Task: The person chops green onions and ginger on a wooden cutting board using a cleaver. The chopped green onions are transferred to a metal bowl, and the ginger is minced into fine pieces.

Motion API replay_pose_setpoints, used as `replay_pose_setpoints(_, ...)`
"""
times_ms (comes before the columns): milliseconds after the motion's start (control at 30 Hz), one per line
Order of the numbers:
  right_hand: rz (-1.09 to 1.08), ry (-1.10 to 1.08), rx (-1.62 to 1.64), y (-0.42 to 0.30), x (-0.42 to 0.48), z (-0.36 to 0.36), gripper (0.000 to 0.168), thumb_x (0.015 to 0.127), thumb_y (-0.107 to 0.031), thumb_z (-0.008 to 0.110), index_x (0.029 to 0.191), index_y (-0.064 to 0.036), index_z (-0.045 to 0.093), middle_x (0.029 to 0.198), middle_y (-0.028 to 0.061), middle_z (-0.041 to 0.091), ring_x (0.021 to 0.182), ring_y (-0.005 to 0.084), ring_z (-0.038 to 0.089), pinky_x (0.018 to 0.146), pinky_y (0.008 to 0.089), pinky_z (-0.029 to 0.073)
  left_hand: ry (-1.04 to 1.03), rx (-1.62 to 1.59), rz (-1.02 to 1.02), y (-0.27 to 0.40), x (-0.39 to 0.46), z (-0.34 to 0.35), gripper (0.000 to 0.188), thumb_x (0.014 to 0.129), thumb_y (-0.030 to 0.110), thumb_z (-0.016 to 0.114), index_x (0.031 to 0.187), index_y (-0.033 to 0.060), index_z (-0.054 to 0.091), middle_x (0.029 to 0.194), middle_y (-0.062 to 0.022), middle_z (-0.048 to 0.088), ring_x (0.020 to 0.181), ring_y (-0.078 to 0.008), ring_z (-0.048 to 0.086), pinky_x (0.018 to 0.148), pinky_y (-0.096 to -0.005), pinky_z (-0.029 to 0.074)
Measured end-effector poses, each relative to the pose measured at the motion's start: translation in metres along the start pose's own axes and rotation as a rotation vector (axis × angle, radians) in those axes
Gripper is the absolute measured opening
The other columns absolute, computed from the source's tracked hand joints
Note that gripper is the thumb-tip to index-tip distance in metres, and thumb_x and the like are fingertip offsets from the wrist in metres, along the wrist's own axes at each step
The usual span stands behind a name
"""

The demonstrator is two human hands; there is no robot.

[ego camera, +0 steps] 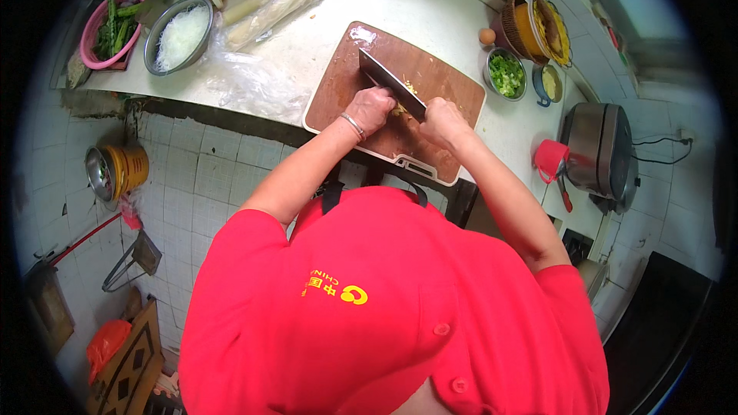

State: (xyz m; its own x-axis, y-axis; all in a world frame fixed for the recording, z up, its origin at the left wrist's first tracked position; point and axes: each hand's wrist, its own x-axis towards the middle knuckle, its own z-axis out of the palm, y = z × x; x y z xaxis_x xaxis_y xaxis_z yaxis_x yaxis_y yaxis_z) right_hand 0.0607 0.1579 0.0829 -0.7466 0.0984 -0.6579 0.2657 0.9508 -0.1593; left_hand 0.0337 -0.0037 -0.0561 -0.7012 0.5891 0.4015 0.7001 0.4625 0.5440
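My right hand [443,121] grips a cleaver [392,82], its broad blade slanting across a brown cutting board [444,75] with a pale rim. Small yellowish chopped pieces [410,86] lie along the blade, and a few more show between my hands. My left hand [372,109], with a bracelet at the wrist, is curled close against the near side of the blade. Its fingers press down on the board over some of the pieces; what they hold is mostly hidden.
Right of the board stand a bowl of chopped greens [506,75], a small blue-handled cup [548,83], an egg [487,36], a red mug [550,155] and a rice cooker [594,147]. Leftward are plastic bags [248,80], a bowl of white noodles [183,37] and a pink basket [86,46].
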Motion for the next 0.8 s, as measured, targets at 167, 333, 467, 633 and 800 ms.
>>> replay_pose_setpoints(167, 0.023, 0.154, 0.029, 0.015, 0.02, 0.034, 0.029, 0.073, -0.009, 0.062, 0.1, 0.001, 0.067, 0.102, 0.0275, 0.065, 0.099, 0.0406, 0.063, 0.087, 0.0465, 0.052, 0.025, 0.026, -0.033, 0.006, 0.007, -0.004, 0.003, 0.07, 0.004, 0.059, 0.071, 0.0055, 0.061, 0.077, -0.0137, 0.06, 0.076, -0.0332, 0.062, 0.065, -0.0417, 0.052)
replay_pose_setpoints(333, 0.003, 0.012, 0.039, -0.003, -0.004, 0.005, 0.031, 0.075, -0.009, 0.062, 0.104, 0.001, 0.066, 0.108, 0.027, 0.064, 0.104, 0.0409, 0.062, 0.09, 0.047, 0.05, 0.061, -0.007, -0.081, 0.007, -0.001, -0.007, 0.004, 0.074, 0.008, 0.06, 0.07, 0.0066, 0.06, 0.072, -0.014, 0.059, 0.075, -0.0329, 0.062, 0.064, -0.0429, 0.052)
replay_pose_setpoints(467, 0.06, 0.138, 0.061, 0.006, 0.005, 0.042, 0.032, 0.074, -0.01, 0.063, 0.103, 0.003, 0.066, 0.106, 0.0282, 0.064, 0.102, 0.0414, 0.062, 0.087, 0.0467, 0.052, 0.001, 0.05, -0.093, 0.012, 0.005, -0.013, 0.005, 0.074, 0.011, 0.063, 0.072, 0.007, 0.062, 0.072, -0.0135, 0.059, 0.074, -0.0328, 0.062, 0.066, -0.0437, 0.052)
replay_pose_setpoints(633, 0.016, 0.026, 0.052, 0.001, 0.005, 0.018, 0.036, 0.073, -0.012, 0.064, 0.106, 0.004, 0.064, 0.107, 0.0294, 0.064, 0.103, 0.0408, 0.062, 0.089, 0.0472, 0.051, 0.049, -0.114, -0.244, 0.029, -0.012, -0.04, 0.008, 0.078, 0.01, 0.063, 0.083, 0.0052, 0.068, 0.077, -0.0137, 0.063, 0.076, -0.0336, 0.062, 0.068, -0.0428, 0.051)
replay_pose_setpoints(800, -0.002, 0.124, 0.102, 0.006, 0.011, 0.047, 0.028, 0.074, -0.009, 0.06, 0.098, 0.003, 0.066, 0.103, 0.0289, 0.064, 0.101, 0.0415, 0.063, 0.087, 0.0488, 0.051, 0.168, -0.41, -0.589, 0.023, -0.021, -0.051, 0.02, 0.077, 0.006, 0.071, 0.097, 0.0048, 0.072, 0.087, -0.0104, 0.073, 0.075, -0.0154, 0.071, 0.067, -0.0265, 0.055)
